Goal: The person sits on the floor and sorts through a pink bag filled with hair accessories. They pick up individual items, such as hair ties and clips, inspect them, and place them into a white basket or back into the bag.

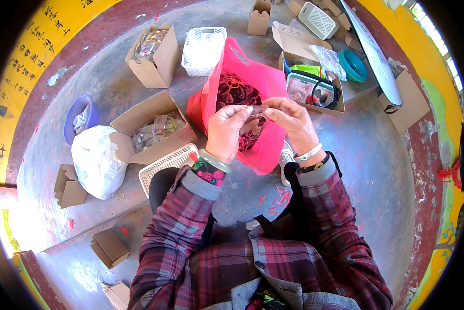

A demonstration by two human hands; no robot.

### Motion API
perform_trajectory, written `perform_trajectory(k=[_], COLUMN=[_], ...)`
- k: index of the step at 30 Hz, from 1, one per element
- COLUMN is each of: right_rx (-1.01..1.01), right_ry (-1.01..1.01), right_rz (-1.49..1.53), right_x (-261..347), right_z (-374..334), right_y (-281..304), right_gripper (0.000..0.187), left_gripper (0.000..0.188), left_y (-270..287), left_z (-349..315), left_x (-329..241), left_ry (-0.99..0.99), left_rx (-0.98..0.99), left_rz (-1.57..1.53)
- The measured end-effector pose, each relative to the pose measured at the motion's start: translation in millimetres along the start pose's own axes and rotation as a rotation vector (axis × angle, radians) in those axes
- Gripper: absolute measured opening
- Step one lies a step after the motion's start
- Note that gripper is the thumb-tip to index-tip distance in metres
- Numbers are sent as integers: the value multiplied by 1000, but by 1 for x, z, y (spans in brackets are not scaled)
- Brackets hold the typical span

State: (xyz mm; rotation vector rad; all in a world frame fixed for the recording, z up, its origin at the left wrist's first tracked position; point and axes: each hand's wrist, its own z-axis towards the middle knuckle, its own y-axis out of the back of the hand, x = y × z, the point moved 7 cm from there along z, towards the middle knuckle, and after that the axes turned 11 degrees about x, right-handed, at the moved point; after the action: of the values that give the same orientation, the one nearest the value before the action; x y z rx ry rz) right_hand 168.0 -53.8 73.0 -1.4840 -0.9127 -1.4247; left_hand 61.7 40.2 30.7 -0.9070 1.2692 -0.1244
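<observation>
A pink-red bag (269,82) stands open in front of me, with many dark, red and pink loops (237,89) inside, resembling hair ties. Over its mouth, my left hand (227,130) is closed in a pinch between thumb and fingers. My right hand (296,123) is pinched too, its thumb and fingertips close to the left ones. Between the fingertips is a small, thin, brownish piece (259,109); its kind is too small to tell. Thin pinkish loops show just below it, and I cannot tell whether they are held or lie in the bag.
Left of the bag are a carton (157,150) of wrapped items, a cream basket (165,161), a stuffed white bag (98,163) and a purple basin (90,113). Farther off are another filled carton (162,67) and a white basket (205,51). An open box (322,106) and a teal basin (352,65) sit right.
</observation>
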Motion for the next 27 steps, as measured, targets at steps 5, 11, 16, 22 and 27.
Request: perform_trajectory(k=[5, 11, 16, 22, 27], right_rx=[-24, -78, -122, -132, -146], right_ry=[4, 68, 131, 175, 142], right_rz=[119, 108, 137, 166, 225], right_x=[-17, -18, -9, -5, -6], right_z=[3, 4, 0, -2, -2], right_y=[-5, -2, 1, 0, -1], right_gripper=[14, 8, 7, 9, 8], left_gripper=[13, 12, 12, 15, 17], left_y=[-8, -12, -15, -15, -16], left_z=[-2, -3, -4, -7, -7], left_x=[2, 0, -5, -6, -5], left_ry=[-36, -49, -61, -75, -84], left_rx=[31, 58, 44, 8, -4], left_rz=[113, 132, 147, 15, -11])
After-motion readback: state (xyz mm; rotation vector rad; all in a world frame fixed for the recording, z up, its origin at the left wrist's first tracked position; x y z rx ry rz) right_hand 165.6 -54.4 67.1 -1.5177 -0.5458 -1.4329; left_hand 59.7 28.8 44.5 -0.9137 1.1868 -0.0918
